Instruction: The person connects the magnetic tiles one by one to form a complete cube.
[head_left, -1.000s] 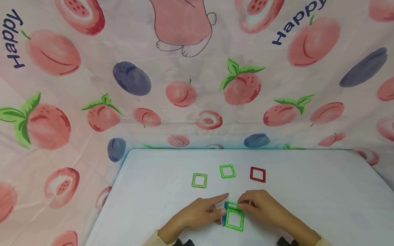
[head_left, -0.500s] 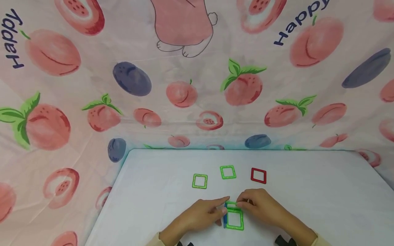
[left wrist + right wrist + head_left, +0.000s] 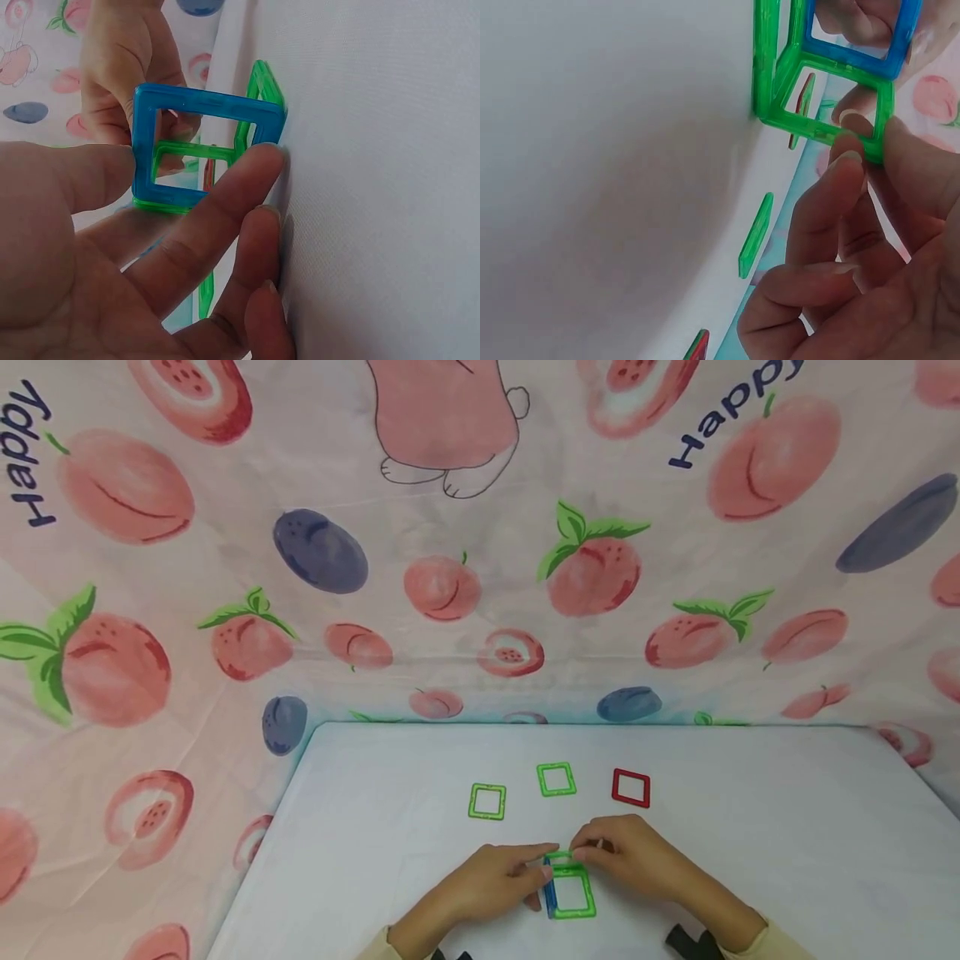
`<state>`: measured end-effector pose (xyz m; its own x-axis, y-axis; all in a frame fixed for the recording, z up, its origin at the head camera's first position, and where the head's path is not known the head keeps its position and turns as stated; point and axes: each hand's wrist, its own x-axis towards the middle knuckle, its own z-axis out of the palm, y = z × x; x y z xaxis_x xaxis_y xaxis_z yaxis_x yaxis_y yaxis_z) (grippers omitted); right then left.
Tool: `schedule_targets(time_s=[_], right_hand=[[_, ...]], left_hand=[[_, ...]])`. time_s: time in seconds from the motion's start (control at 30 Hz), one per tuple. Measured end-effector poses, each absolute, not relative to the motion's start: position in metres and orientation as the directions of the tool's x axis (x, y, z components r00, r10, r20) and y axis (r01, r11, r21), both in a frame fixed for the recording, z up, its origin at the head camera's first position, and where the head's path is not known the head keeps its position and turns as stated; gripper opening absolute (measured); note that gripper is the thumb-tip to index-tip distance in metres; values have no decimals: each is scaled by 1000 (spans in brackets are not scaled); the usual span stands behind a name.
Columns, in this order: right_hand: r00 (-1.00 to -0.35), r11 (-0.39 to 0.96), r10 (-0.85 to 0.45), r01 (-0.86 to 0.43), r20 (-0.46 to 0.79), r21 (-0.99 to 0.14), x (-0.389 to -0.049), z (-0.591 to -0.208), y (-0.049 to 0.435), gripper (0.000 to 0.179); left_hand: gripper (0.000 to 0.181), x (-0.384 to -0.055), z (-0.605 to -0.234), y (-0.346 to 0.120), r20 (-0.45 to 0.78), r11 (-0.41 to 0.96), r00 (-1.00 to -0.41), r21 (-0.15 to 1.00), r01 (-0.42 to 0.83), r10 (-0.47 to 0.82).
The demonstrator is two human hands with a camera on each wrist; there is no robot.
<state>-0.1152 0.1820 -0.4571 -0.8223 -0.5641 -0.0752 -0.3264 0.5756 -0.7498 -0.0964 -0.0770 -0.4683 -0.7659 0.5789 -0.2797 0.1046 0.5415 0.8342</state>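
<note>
My left hand (image 3: 495, 885) holds a blue square magnetic tile (image 3: 145, 142), which stands on edge. Its thumb touches the tile's top edge, a finger lies against the lower corner, and the index finger reaches behind a green tile. That green square magnetic tile (image 3: 886, 112) also stands upright, meeting the blue one at a corner. My right hand (image 3: 633, 856) pinches its upper corner between thumb and fingers. A second green tile (image 3: 576, 913) lies flat on the table, along the lower edges of both standing tiles. Fingertips partly cover the joined edges.
Farther back on the white table (image 3: 390, 793) lie three loose square tiles: a light green one (image 3: 487, 817) at left, another green one (image 3: 557, 792) in the middle and a red one (image 3: 631, 803) at right. A fruit-print cloth (image 3: 465, 535) hangs behind the table.
My right hand has shifted slightly left with the upright green tile, closer to the blue tile and the left index finger. The left hand stays nearly in place. The loose tiles lie unmoved.
</note>
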Motion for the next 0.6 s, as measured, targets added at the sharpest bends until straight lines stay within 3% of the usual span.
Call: schedule_targets(time_s=[0.37, 0.6], right_hand=[[-801, 554, -574, -225, -172, -802, -125, -458, 193, 24], [-921, 718, -338, -121, -192, -685, -143, -457, 213, 31]], left_hand=[[44, -97, -467, -75, -298, 552, -761, 829, 94, 577], [43, -95, -468, -75, -290, 558, -771, 823, 102, 567]])
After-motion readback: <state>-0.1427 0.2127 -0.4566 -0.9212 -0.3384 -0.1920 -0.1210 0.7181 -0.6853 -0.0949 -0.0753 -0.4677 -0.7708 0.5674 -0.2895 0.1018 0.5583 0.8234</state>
